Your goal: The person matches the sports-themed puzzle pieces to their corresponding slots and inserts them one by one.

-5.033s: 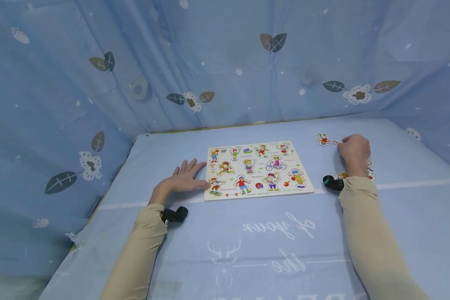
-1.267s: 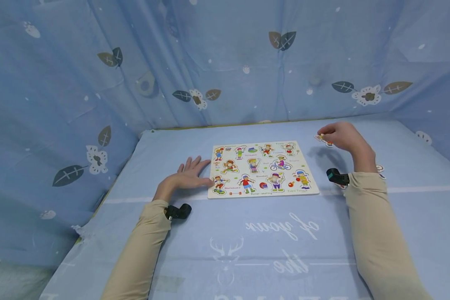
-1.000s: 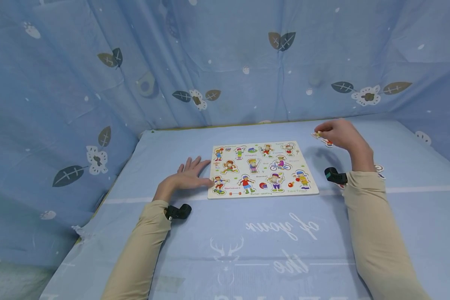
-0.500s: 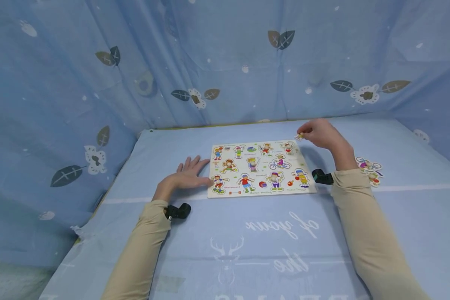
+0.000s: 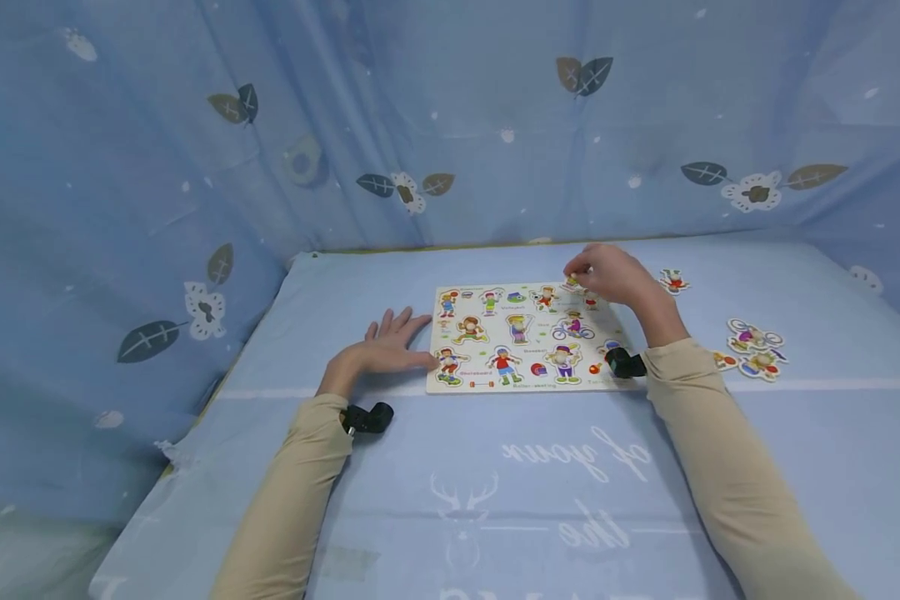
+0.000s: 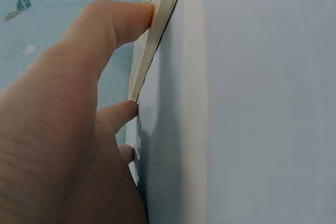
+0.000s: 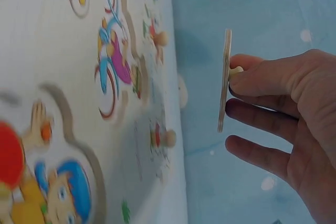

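Note:
A wooden puzzle board (image 5: 498, 333) printed with children playing sports lies on the table, with knobbed pieces standing on it. My left hand (image 5: 382, 348) is at its left side, fingers spread; in the left wrist view the thumb and a fingertip touch the board's edge (image 6: 167, 9). Above the board's back right corner, my right hand (image 5: 617, 277) pinches a puzzle piece (image 7: 224, 82) by its small knob (image 7: 236, 71). Seen edge-on in the right wrist view, the piece is off the board, its picture hidden. The other fingers of that hand are loosely bent behind it.
One loose piece (image 5: 673, 282) lies right of my right hand. Farther right and nearer, several more loose pieces, one showing a bicycle (image 5: 754, 336), lie in a cluster. A pale blue cloth (image 5: 450, 467) covers the table, and blue curtains (image 5: 465, 167) hang behind and beside it.
From the loose pieces at the right, my right hand has lifted a puzzle piece and carried it left over the board's back right corner. My left hand has stayed at the board's left edge.

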A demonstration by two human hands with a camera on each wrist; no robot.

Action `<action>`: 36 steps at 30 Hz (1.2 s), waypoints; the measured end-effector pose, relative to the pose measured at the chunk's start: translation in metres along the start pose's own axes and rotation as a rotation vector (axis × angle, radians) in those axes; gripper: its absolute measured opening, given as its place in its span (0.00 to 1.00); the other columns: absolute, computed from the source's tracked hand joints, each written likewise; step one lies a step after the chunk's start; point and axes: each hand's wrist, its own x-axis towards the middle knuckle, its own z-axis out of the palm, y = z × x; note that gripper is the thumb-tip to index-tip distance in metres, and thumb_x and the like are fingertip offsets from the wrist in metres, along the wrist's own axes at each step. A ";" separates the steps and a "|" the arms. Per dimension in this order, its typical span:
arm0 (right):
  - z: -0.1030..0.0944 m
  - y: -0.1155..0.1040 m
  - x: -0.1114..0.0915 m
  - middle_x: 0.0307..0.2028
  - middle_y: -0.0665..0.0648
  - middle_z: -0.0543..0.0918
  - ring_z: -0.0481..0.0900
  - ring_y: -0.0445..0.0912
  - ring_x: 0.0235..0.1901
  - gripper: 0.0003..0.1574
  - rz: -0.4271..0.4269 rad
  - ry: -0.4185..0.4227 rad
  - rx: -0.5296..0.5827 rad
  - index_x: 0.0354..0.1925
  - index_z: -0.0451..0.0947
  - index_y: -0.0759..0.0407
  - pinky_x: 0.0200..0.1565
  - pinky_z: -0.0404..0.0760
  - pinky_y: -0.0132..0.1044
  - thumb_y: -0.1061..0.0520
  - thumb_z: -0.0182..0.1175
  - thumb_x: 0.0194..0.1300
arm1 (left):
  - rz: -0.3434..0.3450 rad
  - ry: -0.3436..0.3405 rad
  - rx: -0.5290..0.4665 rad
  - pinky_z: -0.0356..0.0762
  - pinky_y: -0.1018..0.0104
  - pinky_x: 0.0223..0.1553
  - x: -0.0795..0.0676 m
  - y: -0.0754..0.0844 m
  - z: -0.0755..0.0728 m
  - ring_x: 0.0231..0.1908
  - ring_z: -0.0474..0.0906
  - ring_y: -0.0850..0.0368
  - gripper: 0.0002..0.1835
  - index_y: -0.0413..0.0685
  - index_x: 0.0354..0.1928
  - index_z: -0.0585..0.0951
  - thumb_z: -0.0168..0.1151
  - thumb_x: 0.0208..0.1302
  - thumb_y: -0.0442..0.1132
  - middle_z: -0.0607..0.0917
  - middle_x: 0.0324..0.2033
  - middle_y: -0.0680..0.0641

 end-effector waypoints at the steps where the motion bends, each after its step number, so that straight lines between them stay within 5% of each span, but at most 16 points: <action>1: 0.002 -0.002 0.002 0.46 0.64 0.81 0.78 0.55 0.44 0.17 0.000 -0.008 -0.004 0.53 0.83 0.67 0.47 0.77 0.52 0.64 0.53 0.71 | 0.002 -0.001 0.002 0.26 0.38 0.73 0.000 0.000 0.000 0.76 0.22 0.37 0.53 0.61 0.80 0.47 0.55 0.58 0.70 0.36 0.79 0.42; 11: 0.025 -0.025 0.024 0.49 0.61 0.80 0.78 0.55 0.48 0.18 -0.017 -0.113 -0.036 0.54 0.83 0.63 0.50 0.78 0.51 0.63 0.52 0.70 | 0.000 -0.016 0.005 0.24 0.40 0.73 0.002 0.000 0.000 0.76 0.21 0.39 0.52 0.62 0.80 0.45 0.55 0.59 0.70 0.35 0.79 0.43; 19: 0.040 -0.045 0.037 0.49 0.60 0.81 0.78 0.52 0.44 0.17 -0.088 -0.145 -0.110 0.52 0.84 0.61 0.43 0.77 0.46 0.64 0.53 0.70 | 0.004 -0.019 0.012 0.24 0.40 0.73 0.002 -0.002 -0.002 0.75 0.21 0.39 0.52 0.62 0.80 0.44 0.54 0.59 0.70 0.34 0.78 0.43; 36: 0.060 -0.082 0.063 0.52 0.58 0.84 0.78 0.55 0.57 0.19 -0.139 -0.240 -0.150 0.51 0.85 0.57 0.56 0.78 0.50 0.65 0.52 0.71 | -0.014 -0.005 0.016 0.24 0.39 0.73 0.003 -0.002 0.001 0.76 0.22 0.39 0.52 0.62 0.80 0.45 0.55 0.59 0.70 0.35 0.79 0.43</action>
